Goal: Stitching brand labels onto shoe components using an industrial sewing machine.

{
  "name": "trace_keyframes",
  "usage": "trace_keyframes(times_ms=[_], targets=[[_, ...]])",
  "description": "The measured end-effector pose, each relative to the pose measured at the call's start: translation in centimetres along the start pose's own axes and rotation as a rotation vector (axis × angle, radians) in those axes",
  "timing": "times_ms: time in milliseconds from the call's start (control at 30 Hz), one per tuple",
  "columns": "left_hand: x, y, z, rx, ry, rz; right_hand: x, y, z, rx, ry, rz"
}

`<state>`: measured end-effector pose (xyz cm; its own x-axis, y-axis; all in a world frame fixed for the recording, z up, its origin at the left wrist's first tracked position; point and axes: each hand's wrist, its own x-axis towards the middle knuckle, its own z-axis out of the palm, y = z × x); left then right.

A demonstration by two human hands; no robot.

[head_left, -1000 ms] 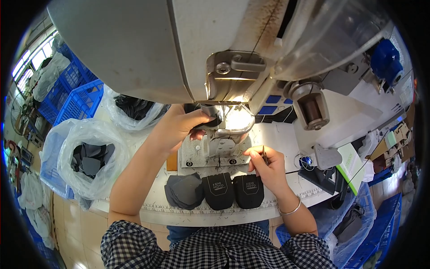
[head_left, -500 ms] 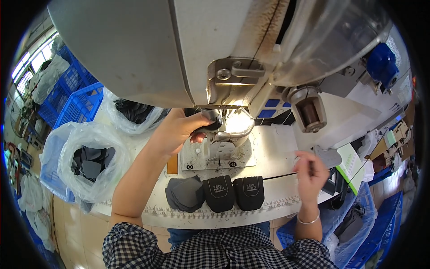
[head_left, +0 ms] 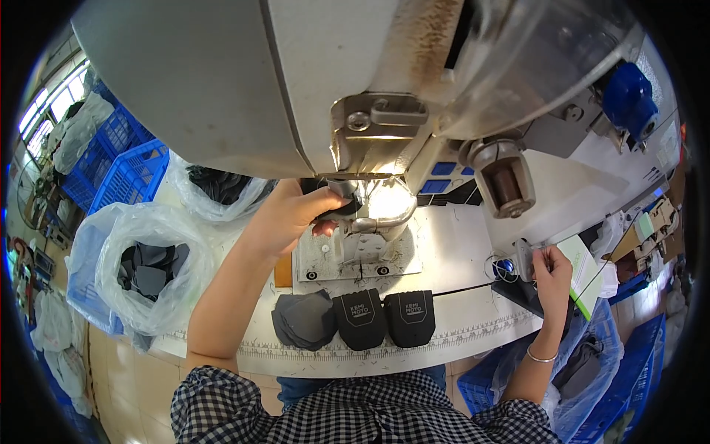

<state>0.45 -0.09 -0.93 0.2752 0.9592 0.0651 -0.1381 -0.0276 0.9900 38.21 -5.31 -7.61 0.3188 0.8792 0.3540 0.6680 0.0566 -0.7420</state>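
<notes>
My left hand [head_left: 285, 214] is closed by the lit needle area of the sewing machine [head_left: 222, 81], thumb pressed on a dark fabric piece [head_left: 345, 205] that the machine head partly hides. Far to the right, my right hand [head_left: 552, 274] has its fingers pinched together beside a grey metal plate [head_left: 523, 259]. Whatever it grips is too small to make out. Left of that plate sits a blue round part [head_left: 504, 267] with loose thread loops. In front of the machine lie a stack of grey fabric pieces [head_left: 303, 320] and two black pouches [head_left: 359, 318] [head_left: 410, 318].
A ruler strip [head_left: 444, 337] follows the table's front edge. Plastic bags of dark pieces [head_left: 151, 314] stand at the left, near a blue crate [head_left: 133, 177]. A lined blue crate [head_left: 481, 381] is low on the right. A thread spool [head_left: 510, 189] hangs off the machine.
My right hand has moved right and slightly up to beside the metal plate, and its fingers have come together. The left hand stays at the needle area with the fabric piece.
</notes>
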Motion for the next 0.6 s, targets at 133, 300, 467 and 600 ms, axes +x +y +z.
trace_keyframes(times_ms=[133,300,467,600], targets=[[0.1,-0.2,0.1,-0.009,-0.011,0.022,-0.1,0.3,0.0,0.017,0.017,0.002],[0.0,-0.5,-0.1,-0.002,0.0,0.006,-0.2,-0.1,0.2,0.106,0.04,0.009],[0.0,-0.5,0.1,-0.026,0.003,0.03,-0.4,0.4,0.2,0.075,0.053,-0.006],[0.0,-0.8,-0.2,-0.008,-0.037,0.064,-1.5,-0.9,0.8,0.211,0.245,-0.076]])
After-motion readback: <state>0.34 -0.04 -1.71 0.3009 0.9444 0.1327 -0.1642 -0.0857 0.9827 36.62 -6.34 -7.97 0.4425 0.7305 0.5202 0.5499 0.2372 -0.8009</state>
